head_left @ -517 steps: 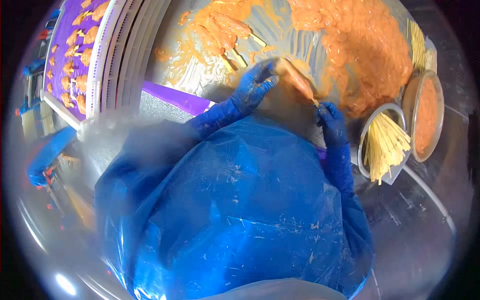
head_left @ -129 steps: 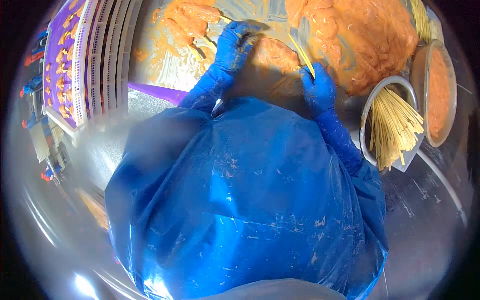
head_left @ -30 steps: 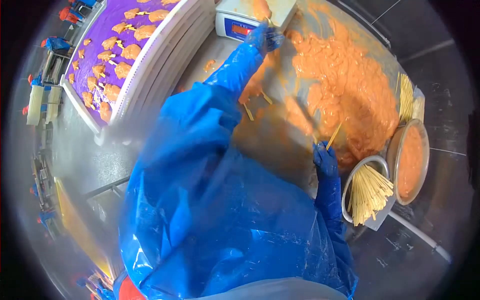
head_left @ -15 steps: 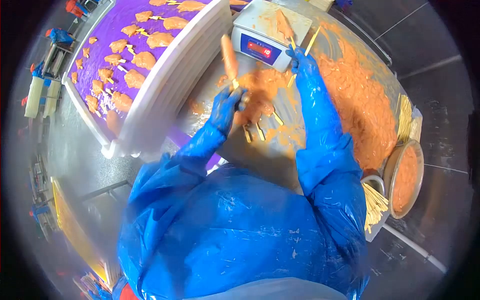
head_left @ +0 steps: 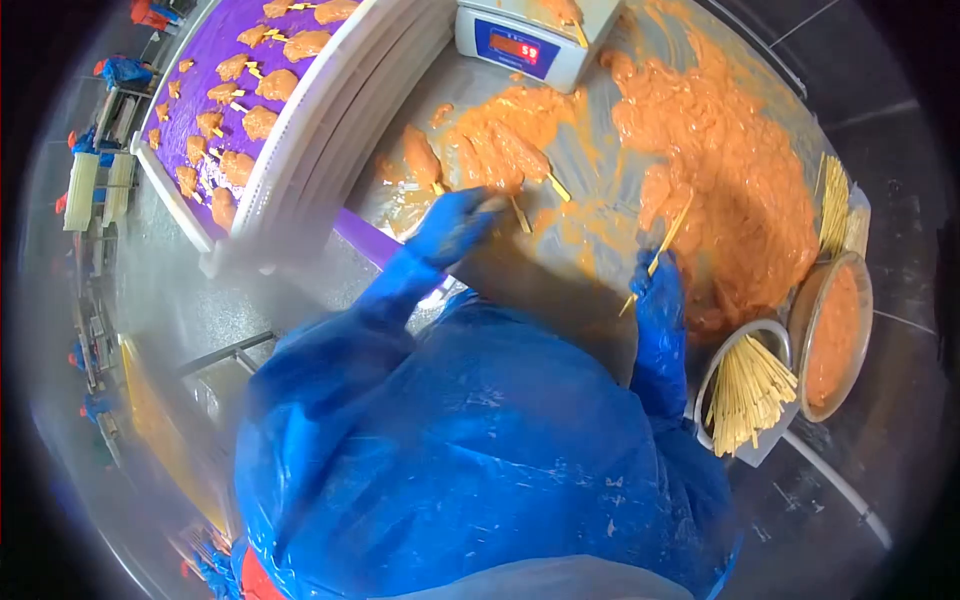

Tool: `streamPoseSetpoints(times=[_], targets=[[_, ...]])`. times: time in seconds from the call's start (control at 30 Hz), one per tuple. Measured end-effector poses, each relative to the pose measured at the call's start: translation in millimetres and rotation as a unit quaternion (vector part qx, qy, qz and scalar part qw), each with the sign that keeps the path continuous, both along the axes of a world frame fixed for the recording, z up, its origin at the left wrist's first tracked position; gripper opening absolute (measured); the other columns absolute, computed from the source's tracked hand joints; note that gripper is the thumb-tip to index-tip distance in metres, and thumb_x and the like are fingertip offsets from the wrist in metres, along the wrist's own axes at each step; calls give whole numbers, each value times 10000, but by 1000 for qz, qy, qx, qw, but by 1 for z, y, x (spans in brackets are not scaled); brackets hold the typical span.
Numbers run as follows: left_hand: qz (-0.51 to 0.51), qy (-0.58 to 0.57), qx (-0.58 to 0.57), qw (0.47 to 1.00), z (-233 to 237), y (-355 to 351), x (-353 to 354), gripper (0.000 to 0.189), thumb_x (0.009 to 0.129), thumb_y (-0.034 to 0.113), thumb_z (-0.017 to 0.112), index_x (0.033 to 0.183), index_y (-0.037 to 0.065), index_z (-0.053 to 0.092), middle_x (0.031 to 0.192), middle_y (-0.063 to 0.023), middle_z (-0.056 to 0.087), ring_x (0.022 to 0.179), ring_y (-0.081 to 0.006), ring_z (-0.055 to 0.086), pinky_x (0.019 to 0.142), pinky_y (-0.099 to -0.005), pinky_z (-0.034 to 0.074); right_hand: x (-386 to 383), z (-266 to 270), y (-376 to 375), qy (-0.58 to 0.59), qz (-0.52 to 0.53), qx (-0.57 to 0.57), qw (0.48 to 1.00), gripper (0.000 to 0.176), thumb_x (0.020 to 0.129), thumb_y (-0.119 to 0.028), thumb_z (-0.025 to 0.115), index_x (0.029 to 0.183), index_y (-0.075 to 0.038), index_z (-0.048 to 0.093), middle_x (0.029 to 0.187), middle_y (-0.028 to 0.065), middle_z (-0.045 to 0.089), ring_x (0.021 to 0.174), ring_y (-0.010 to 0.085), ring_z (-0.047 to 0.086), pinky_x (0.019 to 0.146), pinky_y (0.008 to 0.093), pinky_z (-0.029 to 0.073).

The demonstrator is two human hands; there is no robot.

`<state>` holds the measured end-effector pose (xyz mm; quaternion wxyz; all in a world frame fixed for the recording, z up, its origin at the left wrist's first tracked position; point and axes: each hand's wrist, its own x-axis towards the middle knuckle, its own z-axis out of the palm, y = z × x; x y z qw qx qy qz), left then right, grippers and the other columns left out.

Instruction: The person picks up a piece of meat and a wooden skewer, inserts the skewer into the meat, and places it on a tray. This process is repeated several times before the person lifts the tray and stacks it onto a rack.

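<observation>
Both my hands wear blue gloves. My left hand [head_left: 452,222] rests on the steel table just below a meat skewer [head_left: 421,158] lying there, close to its stick end; whether it grips the stick I cannot tell. Beside it lie more finished skewers [head_left: 505,150]. My right hand [head_left: 657,287] holds a bare wooden stick [head_left: 664,247] at the edge of the big orange pile of marinated meat [head_left: 720,170]. One skewer [head_left: 562,12] lies on the scale [head_left: 520,45] at the top.
White trays [head_left: 300,130] with a purple liner carrying several skewers stand at the upper left. A metal bowl of bare sticks [head_left: 745,390] and a bowl of orange meat [head_left: 838,335] sit at the right. More sticks [head_left: 835,205] lie beyond.
My left hand has come down from holding a skewer upright to the table, where a skewer lies. My right hand has pulled back from the scale to the meat pile with a stick.
</observation>
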<state>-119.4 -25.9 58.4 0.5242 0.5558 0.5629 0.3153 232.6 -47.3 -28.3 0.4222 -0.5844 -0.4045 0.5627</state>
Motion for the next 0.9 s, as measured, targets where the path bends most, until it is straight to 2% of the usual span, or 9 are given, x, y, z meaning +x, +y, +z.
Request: streamPoseSetpoints(times=[0.07,0.2,0.3,0.53,0.6,0.67,0.73,0.8,0.9], targets=[[-125,-25,153,980,-20,31,61,365,930,268,572,1201,29,615,1200,-151,640,1090,-259,613,944,-352,466,8,2,-33,351,-67,-20,934,218,951,-209,537,1127,-81,538,919,66,566,600,106,467,491,227,374],[-261,86,456,846,-82,95,197,469,800,123,583,1269,111,569,1234,-174,575,1127,-360,548,969,-437,446,4,13,-83,172,-73,84,979,276,946,-157,529,1206,-77,486,975,41,525,813,129,513,692,253,441],[-206,253,468,821,-112,104,243,540,787,135,556,1326,163,537,1257,-154,576,1129,-368,548,977,-459,432,4,4,-105,139,-14,48,989,276,969,-195,495,1211,-63,480,985,41,525,852,148,520,759,294,446],[-276,-81,350,891,-117,94,185,303,823,140,587,1105,68,671,1013,-164,685,830,-270,637,799,-372,503,23,-32,-127,-92,85,56,991,212,970,-265,498,1062,-84,561,792,11,538,676,112,489,606,258,413],[-55,-161,264,950,-58,64,197,248,868,120,573,1082,59,682,948,-146,694,730,-212,615,725,-335,510,29,-36,-117,-85,75,75,991,189,962,-253,511,1042,-91,567,796,7,548,669,102,485,598,243,402],[-81,-159,177,968,-70,76,196,255,861,97,573,1089,58,681,953,-135,694,762,-212,617,745,-333,509,31,-26,-109,-81,71,95,990,167,954,-241,525,1023,-97,572,801,3,559,662,92,482,589,228,391],[-105,-159,88,978,-90,86,193,265,854,74,573,1097,57,679,957,-124,693,794,-213,619,765,-330,508,27,8,-97,234,-114,-77,963,131,935,-201,546,1007,-93,570,837,9,590,645,89,477,577,228,384],[-135,56,375,915,-121,82,187,281,839,56,576,1101,49,677,1030,-124,674,884,-230,621,820,-340,501,28,25,-94,222,-135,-72,963,121,922,-172,554,998,-81,576,853,17,614,649,93,483,590,232,391],[-242,-113,241,933,-133,59,165,279,837,106,577,1093,51,672,1127,-143,637,993,-267,603,895,-361,474,40,24,-95,220,-130,-33,966,131,917,-156,555,1007,-65,583,855,28,627,675,102,514,636,234,419]])
